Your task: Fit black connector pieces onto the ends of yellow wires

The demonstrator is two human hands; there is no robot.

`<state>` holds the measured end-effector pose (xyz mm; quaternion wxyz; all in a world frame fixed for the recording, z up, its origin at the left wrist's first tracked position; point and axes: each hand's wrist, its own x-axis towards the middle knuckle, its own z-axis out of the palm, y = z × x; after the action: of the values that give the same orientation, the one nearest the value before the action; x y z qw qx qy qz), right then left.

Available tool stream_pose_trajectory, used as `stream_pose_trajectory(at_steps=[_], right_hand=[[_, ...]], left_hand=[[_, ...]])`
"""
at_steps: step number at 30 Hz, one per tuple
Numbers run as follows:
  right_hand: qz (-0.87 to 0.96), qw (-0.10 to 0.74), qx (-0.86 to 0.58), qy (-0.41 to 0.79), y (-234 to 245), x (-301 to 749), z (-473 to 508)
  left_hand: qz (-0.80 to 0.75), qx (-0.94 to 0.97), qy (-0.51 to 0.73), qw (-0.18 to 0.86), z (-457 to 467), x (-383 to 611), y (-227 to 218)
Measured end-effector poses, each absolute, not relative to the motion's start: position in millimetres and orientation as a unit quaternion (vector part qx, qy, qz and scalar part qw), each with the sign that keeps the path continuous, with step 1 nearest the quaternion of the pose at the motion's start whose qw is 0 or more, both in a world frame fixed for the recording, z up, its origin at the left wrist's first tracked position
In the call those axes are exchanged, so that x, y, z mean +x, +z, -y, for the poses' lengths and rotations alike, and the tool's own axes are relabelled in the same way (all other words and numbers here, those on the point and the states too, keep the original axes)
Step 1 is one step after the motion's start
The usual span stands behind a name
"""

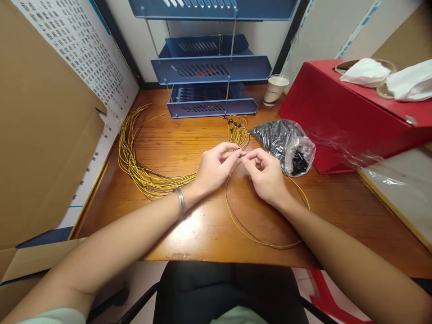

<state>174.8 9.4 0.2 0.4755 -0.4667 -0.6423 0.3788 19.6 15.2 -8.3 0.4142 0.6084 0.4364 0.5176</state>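
My left hand [215, 165] and my right hand [265, 176] meet above the middle of the wooden table, fingertips nearly touching. A tiny black piece [240, 153] shows between the left fingertips; its exact kind is too small to tell. The right thumb and forefinger are pinched at the end of a yellow-and-black wire [240, 228], though the fingers hide the tip. That wire loops round on the table below the hands and under the right wrist. Just beyond the fingers lies a bunch of wires with black ends [237, 131]. A clear plastic bag of small black parts [277, 138] lies right of it.
A long bundle of yellow-and-black wires [135, 173] curves along the left. At the back stands a blue tiered file rack [209, 69], with a paper cup [275, 91] beside it. A red box [324, 117] is on the right; cardboard [43, 121] stands at the left.
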Motion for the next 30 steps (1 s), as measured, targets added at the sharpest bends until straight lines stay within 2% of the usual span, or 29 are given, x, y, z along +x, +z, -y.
stream_pose_trajectory(at_steps=[7,14,24,30], right_hand=[[0.640,0.473,-0.477,0.373,1.0,175.0,-9.0],[0.638,0.469,-0.477,0.381,1.1,176.3,-9.3],[0.582,0.478,-0.463,0.467,-4.4,176.2,-14.1],[0.595,0.473,-0.472,0.447,-4.9,176.2,-13.9]], left_hand=[[-0.430,0.584,0.524,0.447,-14.8,22.9,-5.5],[-0.430,0.607,0.516,0.426,-15.6,20.9,-7.0],[-0.429,0.622,0.515,0.405,-15.6,21.9,-7.1],[-0.438,0.615,0.497,0.427,-14.2,22.3,-3.5]])
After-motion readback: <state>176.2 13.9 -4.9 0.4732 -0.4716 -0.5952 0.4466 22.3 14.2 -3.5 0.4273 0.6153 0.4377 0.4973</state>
